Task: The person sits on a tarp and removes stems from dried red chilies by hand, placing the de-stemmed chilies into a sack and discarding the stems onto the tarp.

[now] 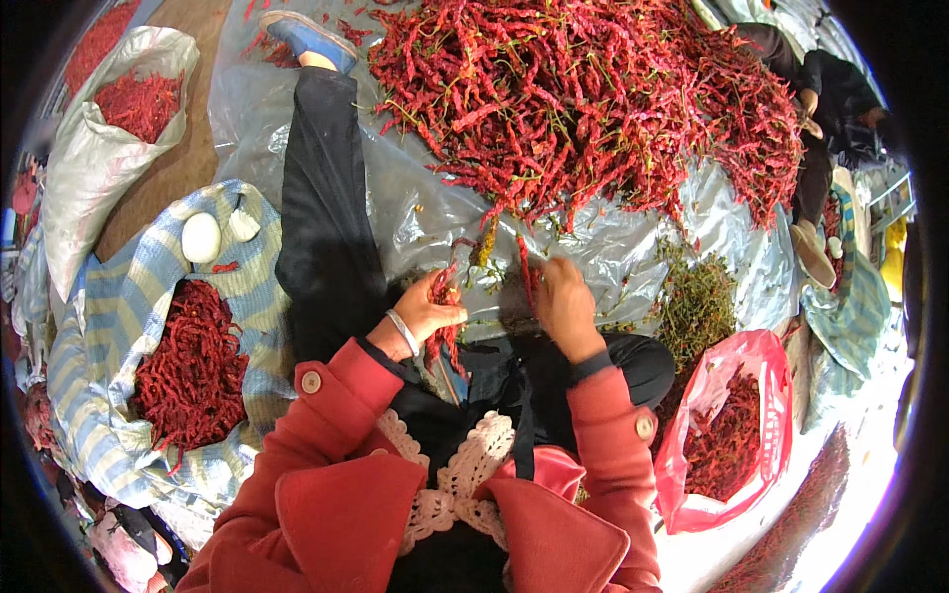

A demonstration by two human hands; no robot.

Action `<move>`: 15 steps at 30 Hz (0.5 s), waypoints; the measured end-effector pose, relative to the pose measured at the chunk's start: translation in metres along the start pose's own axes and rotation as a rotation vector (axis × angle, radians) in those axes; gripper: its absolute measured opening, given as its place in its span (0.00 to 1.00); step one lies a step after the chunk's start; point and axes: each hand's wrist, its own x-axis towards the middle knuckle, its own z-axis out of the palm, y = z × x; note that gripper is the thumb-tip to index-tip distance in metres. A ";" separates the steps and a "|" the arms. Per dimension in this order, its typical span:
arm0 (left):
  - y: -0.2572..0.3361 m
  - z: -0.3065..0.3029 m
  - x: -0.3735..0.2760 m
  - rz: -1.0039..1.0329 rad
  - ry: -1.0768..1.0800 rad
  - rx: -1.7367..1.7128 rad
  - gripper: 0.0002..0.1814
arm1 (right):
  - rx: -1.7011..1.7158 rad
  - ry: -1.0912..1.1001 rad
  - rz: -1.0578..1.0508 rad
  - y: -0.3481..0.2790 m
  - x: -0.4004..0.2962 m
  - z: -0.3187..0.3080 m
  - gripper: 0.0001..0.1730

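My left hand (428, 310), with a silver bracelet at the wrist, is closed around a small bunch of dried red chili peppers (443, 341). Level with it, my right hand (567, 304) is slightly blurred and has a single dried red chili (525, 267) at its fingertips. Just beyond both hands, a big heap of dried red chilies (563, 96), many with pale stems, spreads over a clear plastic sheet (415, 200). A yellowish shrivelled chili (486, 244) lies on the sheet between the hands.
On the left, a blue-and-white striped woven sack (96, 333) holds chilies, and a white sack (89, 185) stands behind it. At right are a pile of stems (697, 304) and a red plastic bag (775, 415) of chilies. Another person (815, 126) sits beyond the heap.
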 end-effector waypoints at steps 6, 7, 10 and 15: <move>0.001 0.007 -0.002 0.001 0.072 -0.116 0.06 | 0.111 -0.042 0.218 0.017 0.061 0.043 0.14; 0.000 0.008 0.000 0.053 0.090 -0.016 0.06 | 0.325 -0.112 0.256 0.019 0.053 0.035 0.13; -0.002 0.018 0.006 0.107 0.034 0.359 0.11 | 1.009 -0.286 0.487 -0.019 0.017 -0.016 0.07; -0.019 0.040 0.006 -0.007 -0.148 0.393 0.08 | 0.846 0.051 0.305 -0.043 -0.038 -0.006 0.06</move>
